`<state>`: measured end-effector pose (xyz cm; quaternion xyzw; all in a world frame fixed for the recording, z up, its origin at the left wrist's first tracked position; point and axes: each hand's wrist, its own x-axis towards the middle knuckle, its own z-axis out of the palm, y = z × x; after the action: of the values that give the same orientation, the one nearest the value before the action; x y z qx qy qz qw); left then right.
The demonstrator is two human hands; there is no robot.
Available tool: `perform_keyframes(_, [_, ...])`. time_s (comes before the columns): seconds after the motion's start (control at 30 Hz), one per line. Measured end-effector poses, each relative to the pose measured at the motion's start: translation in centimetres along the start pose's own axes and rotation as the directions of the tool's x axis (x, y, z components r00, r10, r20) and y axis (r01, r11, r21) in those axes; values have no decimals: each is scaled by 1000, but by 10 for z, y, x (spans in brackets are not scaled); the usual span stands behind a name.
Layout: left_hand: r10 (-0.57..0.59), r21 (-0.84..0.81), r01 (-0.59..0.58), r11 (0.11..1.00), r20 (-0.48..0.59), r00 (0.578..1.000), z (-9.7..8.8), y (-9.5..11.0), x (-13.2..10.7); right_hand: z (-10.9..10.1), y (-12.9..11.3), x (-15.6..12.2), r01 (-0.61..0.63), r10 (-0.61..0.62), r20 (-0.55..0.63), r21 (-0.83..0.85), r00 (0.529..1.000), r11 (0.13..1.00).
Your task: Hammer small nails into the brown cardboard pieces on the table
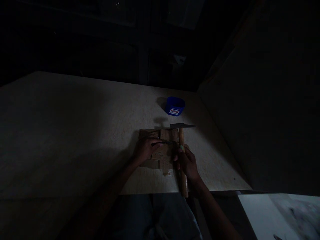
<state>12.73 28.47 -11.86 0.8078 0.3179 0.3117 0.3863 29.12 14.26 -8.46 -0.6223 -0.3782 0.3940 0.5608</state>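
Evidently holding a dark slender piece (166, 142) over the middle of a cardboard pad (164, 155), pinched near its left end by the left hand (145, 149), thumb and fingers together on it. Too dim for telling a chain from a twisted bit. Also holding a wooden-handled hammer (181, 136) over the pad's right side, right hand (187, 163) clamped around the handle, steel head out past the pad's far edge. Cannot tell about any right-finger contact with the dark piece. Probably at a positioning step rather than a striking one; likely calling, in any next move, for a steady left pinch and fingertips clear of the hammer head.

Under the pad, see a pale counter (100, 133), faintly mottled. Beyond the pad, slightly right, note a blue plastic tub (175, 106), upright, white label facing the pad. Far right of the pad, make out a dark upright panel (265, 116); nearer than the pad, dark trousers (172, 213); near and far right, a white surface (260, 213). Otherwise, lost in deep gloom beyond.
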Motion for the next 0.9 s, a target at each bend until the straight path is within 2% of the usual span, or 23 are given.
perform_keyframes(0.37, [-31, 9, 31, 999, 1, 1000, -2, 8, 2, 2, 2, 0, -38, 39, -3, 18, 999, 999])
perform_keyframes(0.6, [20, -3, -19, 1000, 97, 995, -7, 21, 3, 1, 1, 1, -26, 26, -7, 53, 1000, 998])
perform_keyframes(0.73, [57, 11, -59, 998, 124, 991, -6, 19, 4, 2, 6, 1, -23, 24, -10, 70, 1000, 997])
perform_keyframes(0.9, [35, 4, -36, 999, 124, 992, -2, 15, 6, 3, 7, 1, -17, 17, 2, 69, 1000, 997])
